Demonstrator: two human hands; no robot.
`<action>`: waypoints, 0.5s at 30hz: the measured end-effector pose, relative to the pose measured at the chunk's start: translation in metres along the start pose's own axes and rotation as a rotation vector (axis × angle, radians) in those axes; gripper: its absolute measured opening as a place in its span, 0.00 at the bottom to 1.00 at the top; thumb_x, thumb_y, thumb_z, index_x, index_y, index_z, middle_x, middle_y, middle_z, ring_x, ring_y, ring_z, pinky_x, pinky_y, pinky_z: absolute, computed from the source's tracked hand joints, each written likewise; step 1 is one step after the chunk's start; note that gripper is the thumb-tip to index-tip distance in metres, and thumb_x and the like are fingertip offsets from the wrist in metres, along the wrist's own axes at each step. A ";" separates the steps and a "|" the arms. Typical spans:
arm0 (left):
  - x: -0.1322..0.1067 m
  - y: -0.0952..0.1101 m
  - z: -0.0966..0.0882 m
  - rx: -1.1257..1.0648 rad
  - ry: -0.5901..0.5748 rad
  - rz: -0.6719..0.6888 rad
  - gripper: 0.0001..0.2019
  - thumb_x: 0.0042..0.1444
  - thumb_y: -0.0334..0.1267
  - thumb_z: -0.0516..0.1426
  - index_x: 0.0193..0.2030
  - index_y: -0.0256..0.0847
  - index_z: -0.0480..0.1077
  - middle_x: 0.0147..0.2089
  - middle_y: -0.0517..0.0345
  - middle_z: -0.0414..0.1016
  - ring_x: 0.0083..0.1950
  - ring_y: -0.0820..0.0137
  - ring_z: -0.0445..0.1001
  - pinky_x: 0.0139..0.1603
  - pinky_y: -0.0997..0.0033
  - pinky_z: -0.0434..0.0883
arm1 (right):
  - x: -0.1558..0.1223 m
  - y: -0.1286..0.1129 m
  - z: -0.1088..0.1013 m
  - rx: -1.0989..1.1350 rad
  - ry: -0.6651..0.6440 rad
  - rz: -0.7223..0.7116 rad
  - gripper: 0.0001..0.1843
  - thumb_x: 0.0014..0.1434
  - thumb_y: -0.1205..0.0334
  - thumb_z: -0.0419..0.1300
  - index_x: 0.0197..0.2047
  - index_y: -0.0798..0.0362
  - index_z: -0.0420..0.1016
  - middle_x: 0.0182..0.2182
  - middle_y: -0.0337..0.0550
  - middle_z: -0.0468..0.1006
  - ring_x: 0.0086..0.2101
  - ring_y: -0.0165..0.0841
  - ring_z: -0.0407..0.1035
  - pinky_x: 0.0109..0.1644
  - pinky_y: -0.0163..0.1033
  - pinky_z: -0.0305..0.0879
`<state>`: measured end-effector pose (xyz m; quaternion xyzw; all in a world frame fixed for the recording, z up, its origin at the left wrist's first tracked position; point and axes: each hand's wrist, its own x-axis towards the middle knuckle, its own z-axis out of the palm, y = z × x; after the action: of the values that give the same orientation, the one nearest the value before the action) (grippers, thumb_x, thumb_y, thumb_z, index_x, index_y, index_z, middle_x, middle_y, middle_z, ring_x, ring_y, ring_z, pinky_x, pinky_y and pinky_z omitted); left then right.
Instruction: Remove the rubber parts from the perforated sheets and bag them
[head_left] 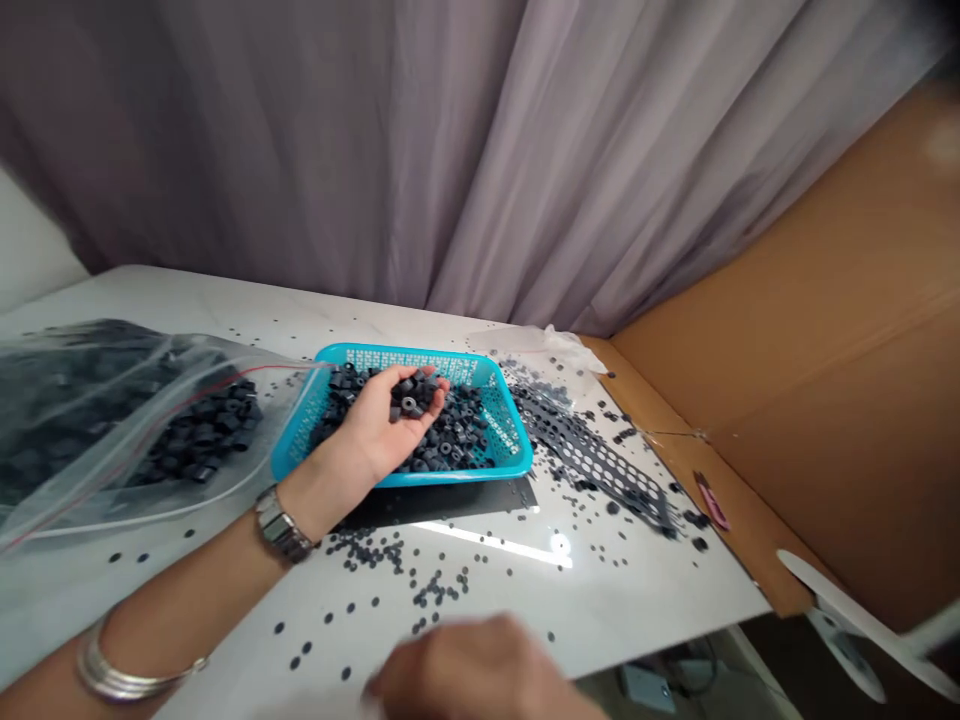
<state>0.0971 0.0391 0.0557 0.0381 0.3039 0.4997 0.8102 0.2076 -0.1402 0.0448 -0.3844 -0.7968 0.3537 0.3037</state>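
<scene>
My left hand (390, 425) is palm up over a blue basket (521, 430), its fingers curled round a handful of small black cylinders (409, 404). One of them shows a hole through its middle. More of the same black cylinders (450, 440) fill much of the basket below. At the bottom edge of the view is my right hand (480, 670), smeared by motion and above the table's near side. Its fingers cannot be made out, nor whether anything is in them.
A clear zip bag (195, 430) of black cylinders lies open at left. Small black discs (442, 585) are scattered on the white table (622, 600). Perforated black strips (600, 460), a plastic bag (574, 350) and a pink cutter (711, 500) on cardboard lie at right.
</scene>
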 end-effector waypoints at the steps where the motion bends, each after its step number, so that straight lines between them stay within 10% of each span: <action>1: 0.001 0.000 -0.002 -0.012 -0.015 0.006 0.05 0.52 0.23 0.54 0.33 0.34 0.68 0.35 0.47 0.73 0.41 0.63 0.76 0.36 0.69 0.77 | 0.014 0.003 -0.013 -0.031 0.204 0.038 0.10 0.59 0.65 0.56 0.41 0.45 0.77 0.32 0.41 0.80 0.29 0.32 0.74 0.34 0.38 0.73; 4: 0.006 -0.001 -0.008 -0.008 -0.052 0.020 0.07 0.54 0.23 0.51 0.33 0.36 0.68 0.37 0.47 0.75 0.44 0.62 0.76 0.43 0.64 0.78 | 0.058 0.018 -0.057 -0.139 0.530 0.185 0.07 0.60 0.63 0.57 0.40 0.49 0.76 0.34 0.43 0.80 0.31 0.33 0.74 0.35 0.39 0.72; 7: 0.010 0.002 -0.014 0.052 -0.053 0.030 0.08 0.54 0.23 0.51 0.32 0.36 0.69 0.34 0.48 0.75 0.39 0.66 0.77 0.39 0.67 0.78 | 0.092 0.042 -0.084 -0.114 0.492 0.174 0.10 0.57 0.61 0.60 0.43 0.50 0.76 0.43 0.45 0.78 0.37 0.34 0.73 0.39 0.40 0.71; 15: 0.016 0.003 -0.013 0.052 0.011 0.054 0.09 0.53 0.23 0.52 0.31 0.40 0.69 0.30 0.57 0.73 0.33 0.73 0.74 0.34 0.75 0.74 | 0.119 0.085 -0.058 -0.090 0.469 0.146 0.10 0.56 0.64 0.59 0.42 0.50 0.77 0.41 0.44 0.79 0.39 0.34 0.72 0.43 0.42 0.70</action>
<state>0.0924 0.0508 0.0387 0.0644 0.3203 0.5136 0.7934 0.2233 0.0155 0.0350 -0.5256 -0.6896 0.2401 0.4366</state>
